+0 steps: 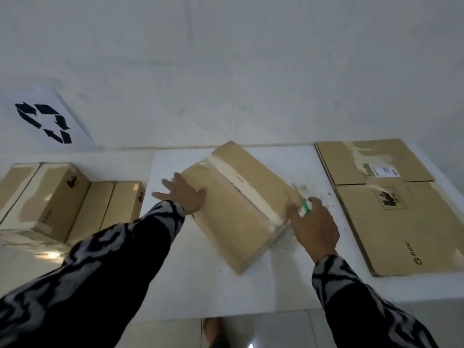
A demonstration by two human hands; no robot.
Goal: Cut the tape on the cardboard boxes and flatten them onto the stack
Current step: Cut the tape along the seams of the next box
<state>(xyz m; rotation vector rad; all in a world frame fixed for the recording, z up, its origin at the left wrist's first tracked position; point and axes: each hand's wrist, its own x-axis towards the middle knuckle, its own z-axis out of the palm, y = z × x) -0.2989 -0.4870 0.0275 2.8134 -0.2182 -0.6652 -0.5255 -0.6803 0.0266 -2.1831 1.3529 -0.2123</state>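
Note:
A closed cardboard box (226,209) lies at an angle in the middle of the white table, a strip of pale tape (244,189) running along its top seam. My left hand (184,194) rests flat with spread fingers on the box's left edge. At the box's right side my right hand (313,227) grips a green-handled cutter (305,205), its blade pointing up along the box's right edge. A stack of flattened boxes (391,212) lies at the right end of the table.
Several taped boxes (57,197) stand at the left beside the table. A sheet with a recycling symbol (44,121) hangs on the white wall. Bits of debris speckle the table (200,285) near the cutter. A bare foot (213,330) shows on the tiled floor below.

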